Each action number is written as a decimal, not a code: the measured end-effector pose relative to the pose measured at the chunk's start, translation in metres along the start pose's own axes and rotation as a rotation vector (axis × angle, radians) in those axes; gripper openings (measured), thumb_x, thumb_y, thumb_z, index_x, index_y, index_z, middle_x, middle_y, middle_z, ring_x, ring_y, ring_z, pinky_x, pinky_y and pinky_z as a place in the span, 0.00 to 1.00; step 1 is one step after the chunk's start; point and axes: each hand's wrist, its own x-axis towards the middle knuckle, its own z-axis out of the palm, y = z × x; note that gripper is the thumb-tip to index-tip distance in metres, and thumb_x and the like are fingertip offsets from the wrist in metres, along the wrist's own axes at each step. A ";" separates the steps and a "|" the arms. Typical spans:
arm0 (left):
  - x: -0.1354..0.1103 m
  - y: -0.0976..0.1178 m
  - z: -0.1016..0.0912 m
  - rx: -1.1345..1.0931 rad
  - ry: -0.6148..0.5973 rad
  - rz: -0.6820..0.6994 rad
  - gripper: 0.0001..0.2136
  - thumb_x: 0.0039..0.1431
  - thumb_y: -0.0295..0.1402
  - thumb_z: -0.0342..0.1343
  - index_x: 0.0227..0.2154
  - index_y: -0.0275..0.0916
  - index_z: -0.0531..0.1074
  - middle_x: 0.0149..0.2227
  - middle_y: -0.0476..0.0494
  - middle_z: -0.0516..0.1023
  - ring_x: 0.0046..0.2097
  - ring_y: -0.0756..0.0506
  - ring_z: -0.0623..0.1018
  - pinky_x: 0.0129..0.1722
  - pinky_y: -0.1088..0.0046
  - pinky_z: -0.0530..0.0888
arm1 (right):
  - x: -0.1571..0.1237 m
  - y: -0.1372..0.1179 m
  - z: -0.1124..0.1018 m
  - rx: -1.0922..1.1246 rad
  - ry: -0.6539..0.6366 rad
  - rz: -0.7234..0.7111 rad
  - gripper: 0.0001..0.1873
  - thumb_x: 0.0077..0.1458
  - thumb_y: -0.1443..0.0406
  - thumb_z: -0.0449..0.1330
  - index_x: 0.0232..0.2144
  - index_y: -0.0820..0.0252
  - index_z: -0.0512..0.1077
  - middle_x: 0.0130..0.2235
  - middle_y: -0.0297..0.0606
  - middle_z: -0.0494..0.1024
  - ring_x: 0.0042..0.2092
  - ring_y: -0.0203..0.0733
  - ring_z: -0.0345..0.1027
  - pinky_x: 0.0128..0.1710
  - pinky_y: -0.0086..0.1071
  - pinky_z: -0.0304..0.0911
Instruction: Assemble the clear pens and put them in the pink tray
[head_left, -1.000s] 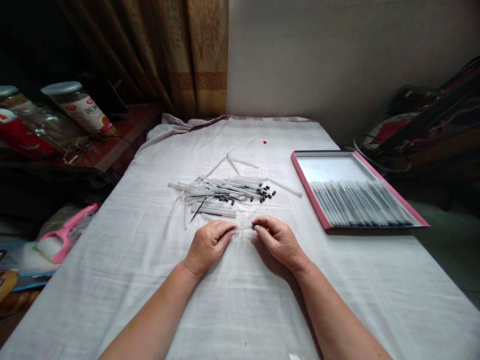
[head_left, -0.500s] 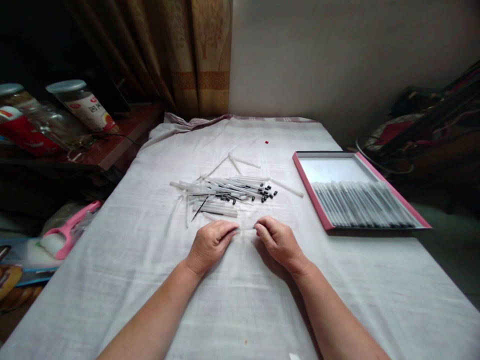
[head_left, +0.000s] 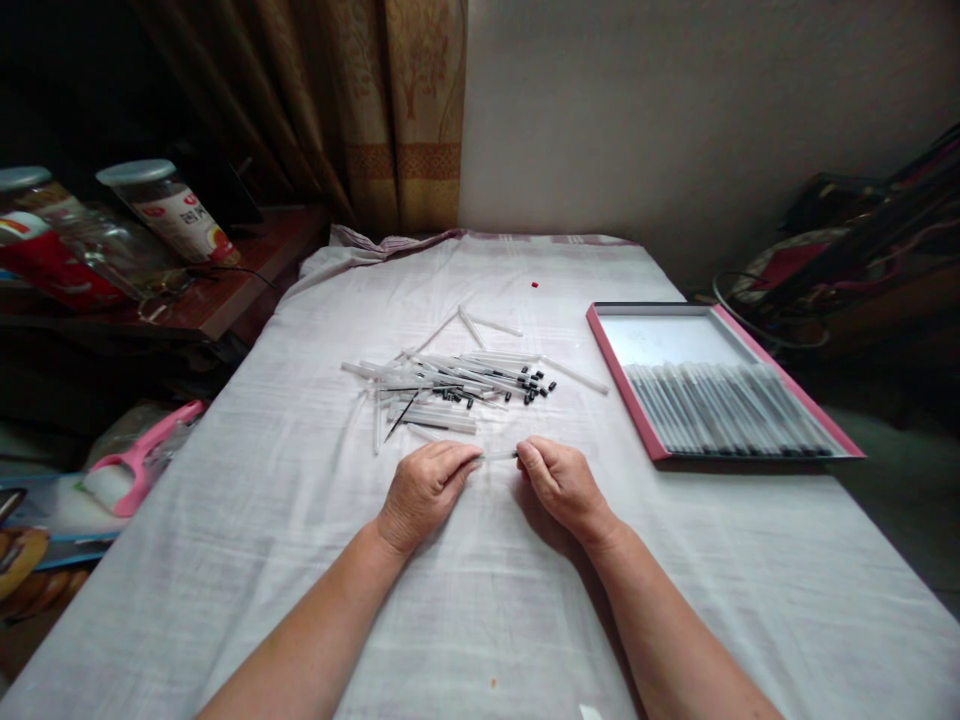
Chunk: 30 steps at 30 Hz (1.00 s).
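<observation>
Over the cloth, a thin clear pen barrel (head_left: 499, 456) spans the gap between my two hands. My left hand (head_left: 431, 490) is closed in a pinch around its left part. The fingertips of my right hand (head_left: 561, 488) are closed on the other end, where a bit of black shows. Just beyond lies a loose pile of clear pen barrels and caps (head_left: 427, 375), with dark refills among them. Small black plugs (head_left: 541, 390) are scattered at the pile's right side.
A pink-edged box (head_left: 626, 390) with a row of finished-looking pens (head_left: 727, 410) lies at the right. A small red piece (head_left: 535, 285) sits farther back on the white cloth (head_left: 480, 600). Pink scissors (head_left: 139, 465) and jars (head_left: 169, 210) are off to the left.
My right hand has shifted slightly right, and a dark end now shows at its fingertips. Both hands still grip the barrel. The pile and box look unchanged.
</observation>
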 end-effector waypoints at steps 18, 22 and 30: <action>-0.001 -0.007 -0.003 0.030 -0.024 0.029 0.09 0.64 0.31 0.52 0.44 0.40 0.75 0.39 0.43 0.82 0.40 0.45 0.80 0.41 0.69 0.76 | -0.001 -0.001 -0.002 0.185 -0.048 0.055 0.18 0.61 0.60 0.51 0.23 0.59 0.71 0.24 0.36 0.77 0.27 0.36 0.69 0.29 0.28 0.63; -0.001 -0.008 -0.004 0.028 -0.041 0.019 0.10 0.64 0.32 0.51 0.44 0.40 0.75 0.39 0.43 0.82 0.40 0.46 0.80 0.41 0.69 0.76 | -0.001 0.000 -0.002 0.162 -0.048 0.019 0.16 0.61 0.60 0.51 0.25 0.58 0.72 0.26 0.36 0.77 0.28 0.37 0.70 0.31 0.29 0.64; -0.003 -0.012 -0.005 0.021 -0.057 -0.021 0.10 0.64 0.32 0.52 0.43 0.40 0.75 0.38 0.43 0.82 0.39 0.46 0.80 0.39 0.71 0.76 | -0.002 0.006 0.000 0.160 0.055 -0.065 0.09 0.56 0.65 0.57 0.36 0.55 0.76 0.37 0.39 0.81 0.39 0.43 0.75 0.42 0.36 0.68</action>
